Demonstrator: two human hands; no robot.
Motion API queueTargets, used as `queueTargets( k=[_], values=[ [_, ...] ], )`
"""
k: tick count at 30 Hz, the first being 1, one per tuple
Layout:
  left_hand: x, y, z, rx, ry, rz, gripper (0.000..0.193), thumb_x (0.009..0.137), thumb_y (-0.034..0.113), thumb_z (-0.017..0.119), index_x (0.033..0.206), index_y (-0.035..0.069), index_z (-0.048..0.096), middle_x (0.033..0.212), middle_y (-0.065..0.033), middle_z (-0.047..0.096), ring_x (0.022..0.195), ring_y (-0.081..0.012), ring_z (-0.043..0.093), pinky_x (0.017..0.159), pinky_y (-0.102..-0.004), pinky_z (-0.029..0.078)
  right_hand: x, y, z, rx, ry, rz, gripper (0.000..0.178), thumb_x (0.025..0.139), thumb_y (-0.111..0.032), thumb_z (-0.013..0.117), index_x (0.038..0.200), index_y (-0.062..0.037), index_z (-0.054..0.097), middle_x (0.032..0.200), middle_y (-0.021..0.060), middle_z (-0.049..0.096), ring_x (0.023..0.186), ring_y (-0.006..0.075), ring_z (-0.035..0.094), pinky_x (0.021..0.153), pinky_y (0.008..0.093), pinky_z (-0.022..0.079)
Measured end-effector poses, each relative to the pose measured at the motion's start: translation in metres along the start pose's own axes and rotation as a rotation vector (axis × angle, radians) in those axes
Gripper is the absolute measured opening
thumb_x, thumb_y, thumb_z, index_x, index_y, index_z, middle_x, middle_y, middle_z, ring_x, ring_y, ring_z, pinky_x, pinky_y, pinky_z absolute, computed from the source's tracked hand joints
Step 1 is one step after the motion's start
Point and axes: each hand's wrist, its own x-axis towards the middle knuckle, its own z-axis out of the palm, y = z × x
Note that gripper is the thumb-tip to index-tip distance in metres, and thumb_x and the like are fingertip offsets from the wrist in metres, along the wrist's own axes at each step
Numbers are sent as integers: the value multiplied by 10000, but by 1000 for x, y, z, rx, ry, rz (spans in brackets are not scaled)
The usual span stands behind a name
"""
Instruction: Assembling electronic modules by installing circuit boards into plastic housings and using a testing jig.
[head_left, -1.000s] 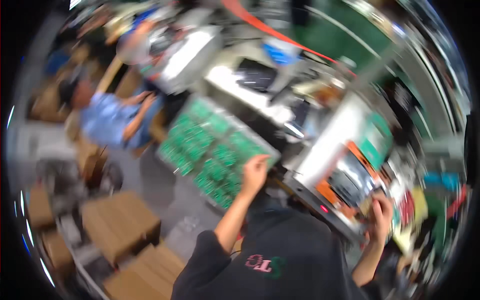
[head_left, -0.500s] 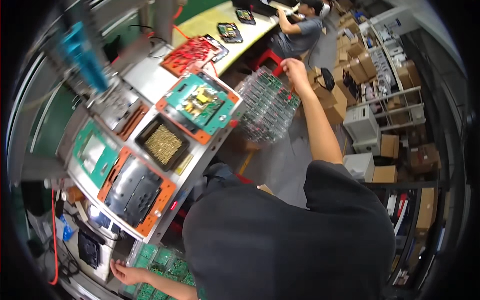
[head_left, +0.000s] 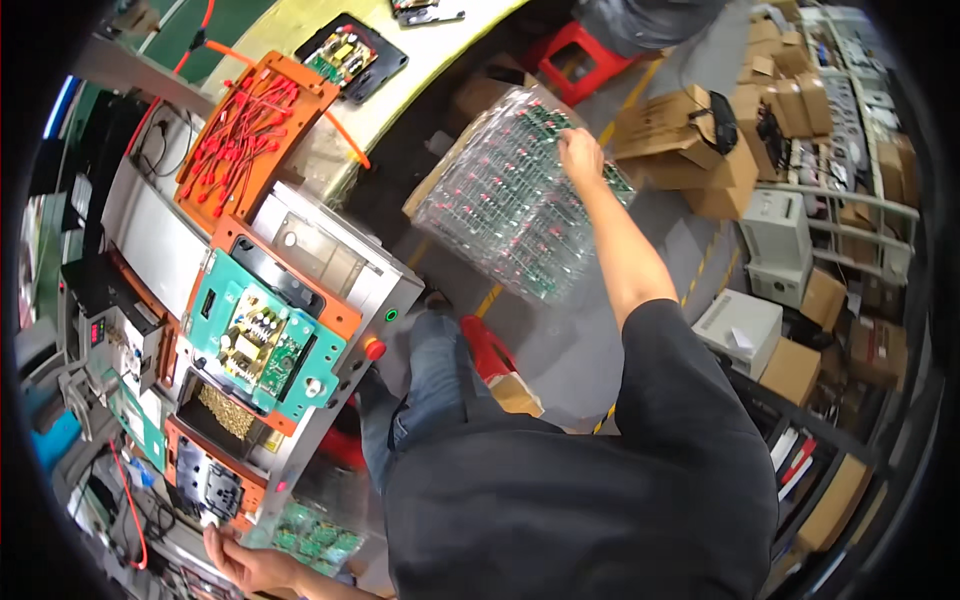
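Looks down past a black short-sleeved top (head_left: 560, 500), arms spread to both sides. Holds the left hand (head_left: 250, 568) low at the near left, fingers bent; cannot tell whether gripping anything. Sits just beside an orange fixture (head_left: 254, 492) bearing a black plastic part (head_left: 195, 470), with clear-wrapped green boards (head_left: 315, 530) close to the right.

Farther along the left side, includes a heap of small brass-coloured pieces (head_left: 228, 412), then a teal plate (head_left: 325, 367) carrying a circuit board (head_left: 262, 345) with yellow components. Has a red button (head_left: 374, 348) to the right of that plate.

Stretches the right hand (head_left: 581, 157) well out, over the far right part of a stack of clear trays (head_left: 500, 200) filled with green boards, right of the machine and beyond the jeans-clad legs (head_left: 435, 370). Keeps those fingers bunched together; cannot tell whether clamped on a tray or board.

Beyond, at far left, shows an orange tray (head_left: 315, 97) of red-tipped pieces (head_left: 240, 140) and a black case (head_left: 380, 72) holding another board; at far right, a red stool (head_left: 590, 75) and open cardboard boxes (head_left: 735, 185).
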Motion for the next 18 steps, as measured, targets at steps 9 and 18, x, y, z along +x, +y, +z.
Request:
queueTargets(
  k=[9, 18],
  values=[
    [-30, 73, 29, 3, -113, 26, 93, 897, -66, 612, 936, -28, 688, 1039, -170, 704, 1005, -279, 668, 944, -392, 518, 86, -4, 39, -8, -250, -203, 312, 957, -194, 516, 1204, -164, 704, 1109, 172, 708, 1009, 373, 680, 886, 472, 539],
    [-76, 114, 48, -442, -406, -290, 161, 922, -1, 631, 1064, -7, 707, 1062, -103, 704, 937, -171, 670, 835, -300, 542, 63, -12, -56, 1122, -447, 38, 328, 983, -205, 597, 1198, 32, 667, 1076, 96, 718, 989, 183, 676, 893, 335, 523]
  ],
)
